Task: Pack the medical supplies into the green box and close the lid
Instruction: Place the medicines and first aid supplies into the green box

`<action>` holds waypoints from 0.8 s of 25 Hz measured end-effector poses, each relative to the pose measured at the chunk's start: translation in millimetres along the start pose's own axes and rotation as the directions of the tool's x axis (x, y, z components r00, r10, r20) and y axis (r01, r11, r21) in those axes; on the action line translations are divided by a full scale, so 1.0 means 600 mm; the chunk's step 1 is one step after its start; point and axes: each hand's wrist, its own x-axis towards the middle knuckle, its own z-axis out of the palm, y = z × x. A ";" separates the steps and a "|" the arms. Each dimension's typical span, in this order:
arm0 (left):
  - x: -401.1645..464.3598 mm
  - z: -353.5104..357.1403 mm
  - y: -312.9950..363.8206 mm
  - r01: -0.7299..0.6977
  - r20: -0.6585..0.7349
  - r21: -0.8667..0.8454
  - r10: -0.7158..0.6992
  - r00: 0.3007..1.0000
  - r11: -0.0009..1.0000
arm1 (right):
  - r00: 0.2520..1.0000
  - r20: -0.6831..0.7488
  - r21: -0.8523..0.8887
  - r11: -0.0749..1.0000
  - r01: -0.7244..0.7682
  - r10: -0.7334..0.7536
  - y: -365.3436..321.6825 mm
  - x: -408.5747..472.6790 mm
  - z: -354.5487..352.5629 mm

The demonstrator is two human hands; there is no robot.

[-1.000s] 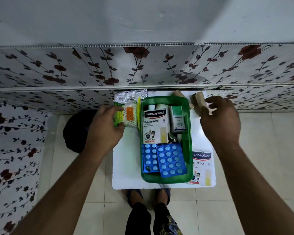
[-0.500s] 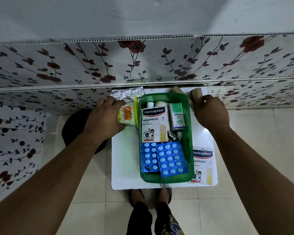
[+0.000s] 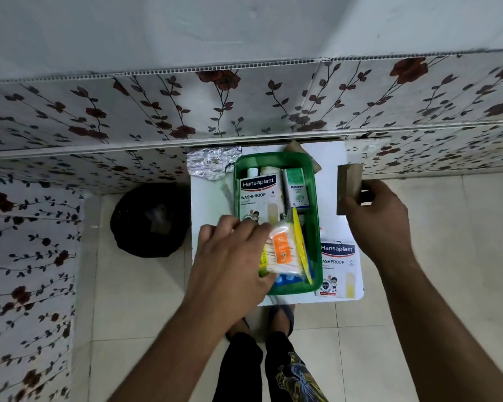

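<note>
The open green box (image 3: 315,195) stands on a small white table (image 3: 206,198). Inside lie a Hansaplast plaster pack (image 3: 259,195), a small Optibex carton (image 3: 296,190), white bottle tops and blue blister packs, mostly covered. My left hand (image 3: 233,256) holds a clear pack of cotton swabs (image 3: 282,250) with yellow edges over the box's near end. My right hand (image 3: 381,221) grips a tan bandage roll (image 3: 349,184) raised to the right of the box. A second Hansaplast pack (image 3: 339,268) lies on the table at the box's right.
A silver foil strip (image 3: 212,163) lies at the table's far left corner, a brown item (image 3: 295,147) behind the box. A black round bin (image 3: 150,219) sits on the tiled floor left of the table. Floral wall panels stand behind. My feet are under the table's near edge.
My left hand carried the cotton swab pack from left of the box to over its near end, covering the blister packs. My right hand lifted the bandage roll rightward off the table.
</note>
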 end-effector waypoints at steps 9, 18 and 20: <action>0.021 0.050 0.010 -0.110 0.090 0.138 0.098 0.991 0.984 | 1.000 0.028 -0.002 1.000 0.004 -0.004 0.025 -0.030 -0.011; 0.032 0.046 0.006 -0.139 0.067 0.127 0.132 0.989 0.982 | 0.976 0.062 -0.065 0.975 0.214 -0.210 -0.046 -0.042 0.025; 0.028 0.035 -0.006 -0.103 0.001 0.082 0.103 0.995 0.991 | 0.942 0.015 -0.253 0.910 0.328 -0.335 -0.065 -0.030 0.050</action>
